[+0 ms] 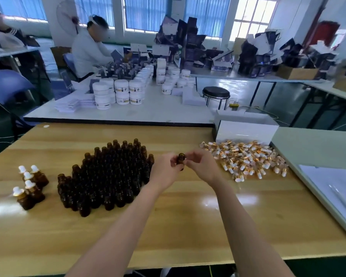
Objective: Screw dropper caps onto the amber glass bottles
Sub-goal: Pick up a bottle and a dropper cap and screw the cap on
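My left hand (165, 170) grips one uncapped amber bottle (180, 160) above the wooden table (168, 226), its open mouth facing away from me. My right hand (201, 165) is right beside the bottle, fingers curled toward its neck; whether it holds a cap is hidden. A dense cluster of open amber bottles (108, 176) stands left of my hands. Several capped bottles (30, 186) with white dropper bulbs stand at the far left. A heap of gold-and-white dropper caps (246, 158) lies to the right.
A white box (246, 130) stands behind the cap heap. A grey-green tray with papers (328, 186) lies at the right edge. Beyond, another table holds white jars (120, 90), a stool (216, 92) stands behind, and a person (90, 50) sits working.
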